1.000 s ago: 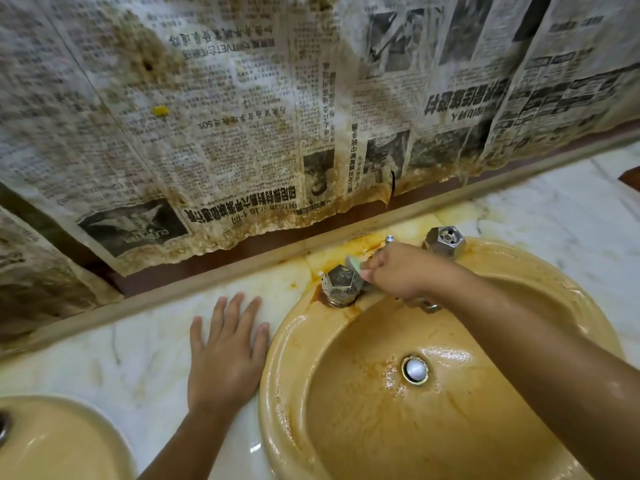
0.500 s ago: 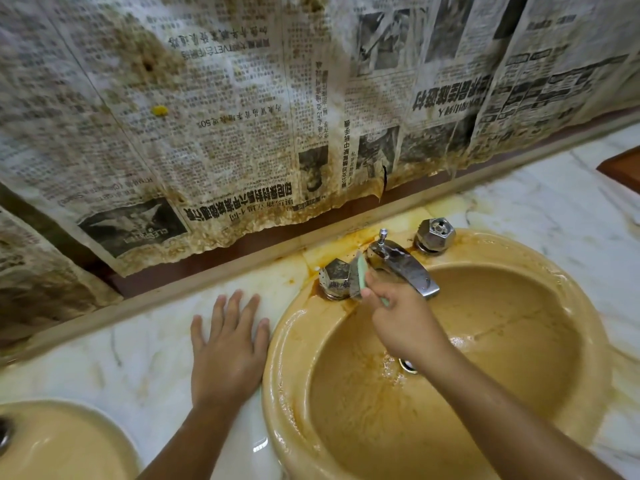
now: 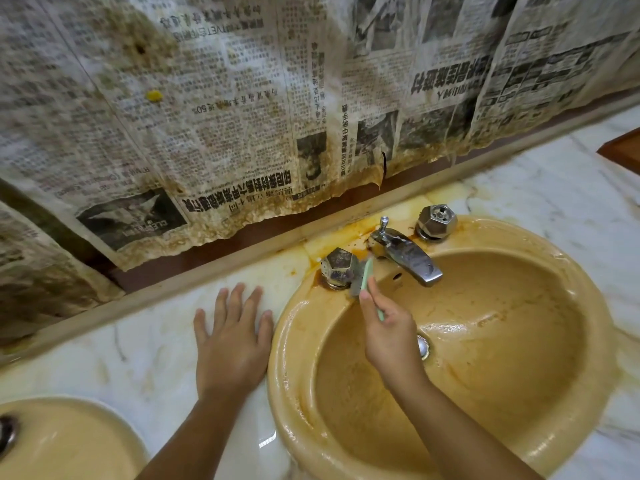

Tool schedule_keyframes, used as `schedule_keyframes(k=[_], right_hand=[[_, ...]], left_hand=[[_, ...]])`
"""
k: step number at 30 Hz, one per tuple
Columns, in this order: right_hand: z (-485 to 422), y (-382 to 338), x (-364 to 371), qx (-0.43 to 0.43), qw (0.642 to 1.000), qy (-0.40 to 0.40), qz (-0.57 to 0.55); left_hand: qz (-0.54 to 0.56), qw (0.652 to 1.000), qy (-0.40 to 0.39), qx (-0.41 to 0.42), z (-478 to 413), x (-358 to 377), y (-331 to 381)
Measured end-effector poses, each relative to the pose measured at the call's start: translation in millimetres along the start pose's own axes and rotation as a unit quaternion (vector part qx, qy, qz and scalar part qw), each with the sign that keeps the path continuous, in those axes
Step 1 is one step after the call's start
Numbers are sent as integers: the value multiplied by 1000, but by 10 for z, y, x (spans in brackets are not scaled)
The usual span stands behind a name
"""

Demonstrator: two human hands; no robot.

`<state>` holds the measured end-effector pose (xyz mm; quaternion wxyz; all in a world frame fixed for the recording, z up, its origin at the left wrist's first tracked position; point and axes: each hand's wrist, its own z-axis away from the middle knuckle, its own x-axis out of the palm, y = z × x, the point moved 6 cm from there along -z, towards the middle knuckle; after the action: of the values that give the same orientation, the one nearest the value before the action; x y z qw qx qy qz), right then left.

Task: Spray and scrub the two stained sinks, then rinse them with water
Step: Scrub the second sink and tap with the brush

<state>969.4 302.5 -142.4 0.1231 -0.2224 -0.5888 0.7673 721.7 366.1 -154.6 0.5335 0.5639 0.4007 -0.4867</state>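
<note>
A yellow-brown stained sink (image 3: 519,341) fills the right half of the head view, wet and streaked with rust-coloured grime. My right hand (image 3: 391,336) pinches a thin green scrub pad (image 3: 365,275) and holds its edge against the rim between the left tap knob (image 3: 337,268) and the chrome spout (image 3: 405,256). My left hand (image 3: 232,344) lies flat, fingers spread, on the marble counter (image 3: 104,358) just left of the sink. A second, paler sink (image 3: 69,441) shows at the bottom left corner.
Stained newspaper (image 3: 242,116) hangs over the wall behind the counter, its lower edge brown. A right tap knob (image 3: 436,221) stands behind the spout. The drain (image 3: 423,347) is partly hidden by my right wrist. A wooden edge (image 3: 623,150) juts in at far right.
My right hand has drawn back from on top of the spout to the rim beside the left knob, baring the spout. My left hand has stayed flat on the counter.
</note>
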Motion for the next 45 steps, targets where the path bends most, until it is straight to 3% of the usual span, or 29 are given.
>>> schedule_keyframes(k=[7,10,15,20,23,30,34,37,40,45], right_hand=[[20,-214,78,-68,997,17,-43],[21,-68,22,-48,998,47,-19],[134,-131,126,-85,995,18,-51],[82,-31,79,-70,996,58,5],[110,-106,144,-142,988,44,30],[-28,-121,22,-340,900,28,272],[-130,-185,-85,-415,819,-26,394],[-143,-264,-93,-420,797,-50,431],[-119,-407,-73,-408,805,-76,423],[-296,-898,62,-244,852,-149,438]], left_hand=[[3,1000,0,1,-2,-8,13],[8,1000,3,-1,1,-26,23],[6,1000,0,-1,-9,-13,12],[7,1000,2,2,-7,-9,9],[6,1000,4,7,-12,9,-9],[6,1000,8,3,-17,30,-10],[7,1000,6,5,-14,34,-14],[8,1000,9,4,-7,30,-9],[12,1000,8,4,-10,14,0],[13,1000,9,4,-8,9,-3]])
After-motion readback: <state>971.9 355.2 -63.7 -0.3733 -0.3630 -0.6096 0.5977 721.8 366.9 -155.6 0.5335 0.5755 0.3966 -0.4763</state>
